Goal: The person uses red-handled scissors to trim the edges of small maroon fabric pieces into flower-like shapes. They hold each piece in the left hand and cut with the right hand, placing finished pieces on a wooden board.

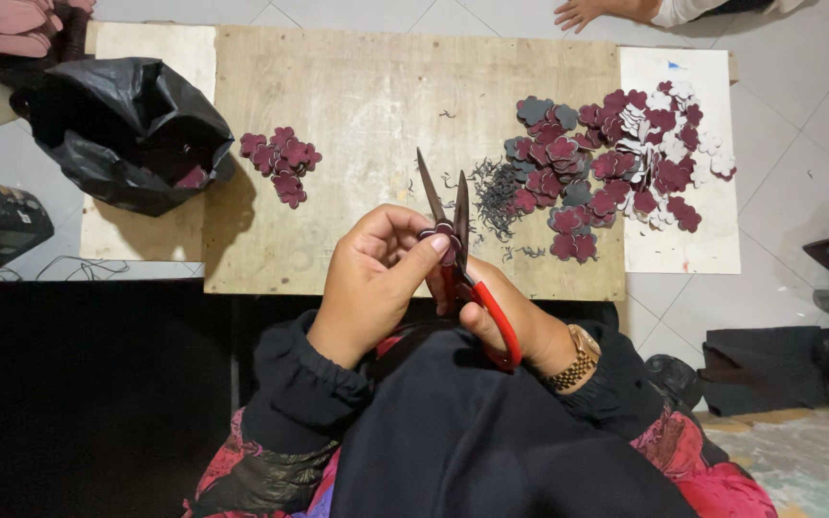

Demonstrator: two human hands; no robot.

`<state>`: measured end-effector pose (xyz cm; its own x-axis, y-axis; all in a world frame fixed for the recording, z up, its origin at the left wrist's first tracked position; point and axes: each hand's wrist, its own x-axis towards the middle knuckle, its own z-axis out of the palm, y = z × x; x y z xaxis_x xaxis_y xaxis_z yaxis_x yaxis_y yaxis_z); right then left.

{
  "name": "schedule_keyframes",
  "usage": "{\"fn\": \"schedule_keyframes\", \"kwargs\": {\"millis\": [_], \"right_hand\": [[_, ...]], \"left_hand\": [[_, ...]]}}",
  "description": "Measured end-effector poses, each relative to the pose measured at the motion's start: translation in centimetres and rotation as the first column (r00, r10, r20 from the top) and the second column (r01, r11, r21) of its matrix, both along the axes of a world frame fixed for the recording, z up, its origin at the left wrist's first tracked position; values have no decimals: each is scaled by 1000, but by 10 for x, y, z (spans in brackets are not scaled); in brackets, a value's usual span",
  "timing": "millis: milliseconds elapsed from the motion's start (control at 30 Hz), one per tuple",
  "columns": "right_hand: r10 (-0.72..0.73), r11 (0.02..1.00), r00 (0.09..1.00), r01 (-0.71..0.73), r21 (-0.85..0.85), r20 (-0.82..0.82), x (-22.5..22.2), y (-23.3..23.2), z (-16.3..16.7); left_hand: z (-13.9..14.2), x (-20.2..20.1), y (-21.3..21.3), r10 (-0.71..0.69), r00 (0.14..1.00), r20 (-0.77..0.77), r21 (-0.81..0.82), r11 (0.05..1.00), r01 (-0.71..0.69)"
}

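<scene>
The left hand [371, 283] pinches a small dark maroon flower-shaped cut-out [444, 237] between thumb and fingers [405, 251], holding it between the parted blades of a pair of red-handled metal scissors [458, 259]. The right hand [501, 312] is closed through the red loop of the handle; its fingers are mostly hidden behind the left hand and the handle. A gold-coloured wristwatch [578, 360] sits on the right wrist. How far the blades have bitten into the piece is hard to make out.

All this hovers above the near edge of a worn pale wooden tabletop [367, 105], set low over a light tiled floor [817, 105]. To the right lies a loose heap of maroon, grey and white flower shapes [616, 158], too many and too overlapped to count, spilling onto a white board [683, 245]. Beside it is a scatter of thin dark trimmings [499, 192]. To the left sits a small cluster of about eight maroon pieces [282, 160], and further left one crumpled black plastic bag [127, 129]. At the top edge another person's hand [582, 12] is cut off by the frame.
</scene>
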<state>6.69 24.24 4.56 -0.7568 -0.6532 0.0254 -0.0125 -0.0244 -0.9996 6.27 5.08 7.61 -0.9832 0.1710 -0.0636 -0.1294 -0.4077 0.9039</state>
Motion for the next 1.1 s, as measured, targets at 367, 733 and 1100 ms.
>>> {"fn": "schedule_keyframes", "kwargs": {"millis": [367, 733, 1100], "right_hand": [[-59, 998, 998, 60, 27, -34, 1, -4, 1], [-135, 990, 991, 135, 49, 6, 3, -4, 4], [-142, 988, 990, 142, 58, -11, 4, 0, 3]], "left_hand": [[-7, -1, 0, 42, 999, -10, -13, 999, -42], [-7, 1, 5, 103, 994, -23, -56, 993, -105], [-6, 0, 3, 113, 993, -30, -70, 991, -115]]}}
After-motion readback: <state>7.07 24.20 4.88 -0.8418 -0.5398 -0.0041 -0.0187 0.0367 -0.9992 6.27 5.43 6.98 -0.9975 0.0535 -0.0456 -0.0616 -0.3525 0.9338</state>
